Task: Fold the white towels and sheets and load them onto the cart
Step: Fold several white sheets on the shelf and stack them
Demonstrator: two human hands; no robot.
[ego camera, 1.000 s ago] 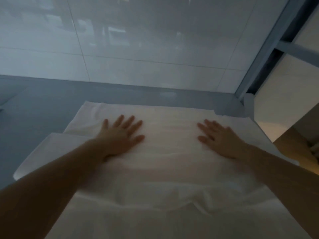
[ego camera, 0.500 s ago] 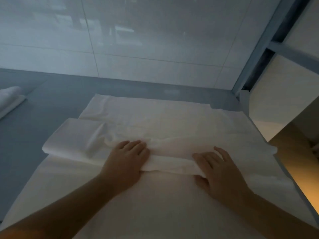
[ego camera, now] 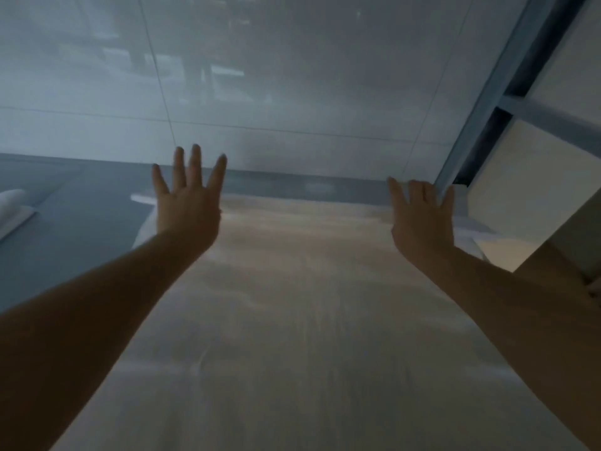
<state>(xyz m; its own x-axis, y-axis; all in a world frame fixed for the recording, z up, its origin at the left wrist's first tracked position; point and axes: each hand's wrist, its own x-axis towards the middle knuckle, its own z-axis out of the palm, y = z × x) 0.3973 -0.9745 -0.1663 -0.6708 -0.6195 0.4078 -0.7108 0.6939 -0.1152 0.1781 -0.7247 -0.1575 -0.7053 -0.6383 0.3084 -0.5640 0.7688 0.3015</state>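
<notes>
left hand (ego camera: 187,208) and right hand (ego camera: 421,219) reaching out, fingers splayed, gripping nothing | white sheet (ego camera: 292,320) lying flat between and beneath them; probably smoothing for a fold

sheet (ego camera: 292,320) is spread across the table (ego camera: 81,216), running from near edge to the far wall (ego camera: 292,76). folded towel (ego camera: 13,206) sits off to the left, and 2 hands, left hand (ego camera: 187,206) and right hand (ego camera: 421,219), are over the sheet's far end.

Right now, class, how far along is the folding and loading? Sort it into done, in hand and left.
Done: one folded towel lies at the far left on the table. In hand: a white sheet lies spread out lengthwise; the left hand and right hand are open with fingers spread near its far end, gripping nothing. Left: folding this sheet and loading; no cart shows.
</notes>
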